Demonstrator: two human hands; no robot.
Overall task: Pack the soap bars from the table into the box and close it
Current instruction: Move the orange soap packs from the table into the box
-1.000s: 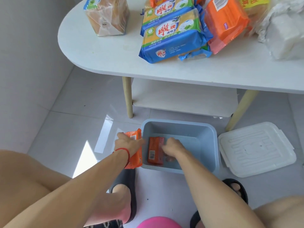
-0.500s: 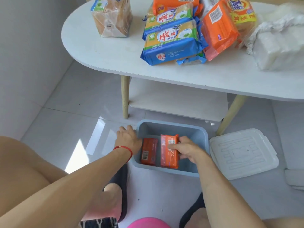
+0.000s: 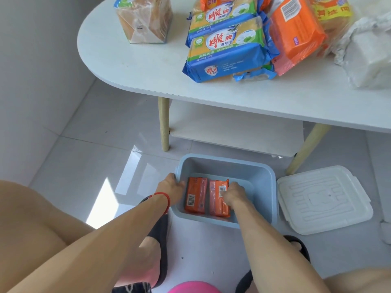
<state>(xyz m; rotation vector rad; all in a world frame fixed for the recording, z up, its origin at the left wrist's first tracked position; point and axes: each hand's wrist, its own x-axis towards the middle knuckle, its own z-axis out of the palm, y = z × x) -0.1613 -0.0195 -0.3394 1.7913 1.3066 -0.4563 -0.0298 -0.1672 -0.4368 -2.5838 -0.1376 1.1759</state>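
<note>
A light blue box (image 3: 249,166) stands open on the floor below the table. Two orange soap bars lie side by side in it: the left bar (image 3: 195,194) and the right bar (image 3: 218,200). My left hand (image 3: 170,188) grips the box's left rim. My right hand (image 3: 234,194) is down inside the box, fingers closed on the right bar. On the white table (image 3: 148,68) lie blue-and-yellow soap packs (image 3: 226,53), an orange soap pack (image 3: 296,32) and a tan wrapped pack (image 3: 143,17).
The box's white lid (image 3: 323,199) lies flat on the floor to the right of the box. A white crumpled bag (image 3: 370,51) sits at the table's right end. The table's wooden legs (image 3: 164,123) and a lower shelf stand behind the box. My feet in black slippers are near the box.
The second orange bar passed from my left hand to my right and now lies in the box beside the first. My left hand moved onto the box's left rim.
</note>
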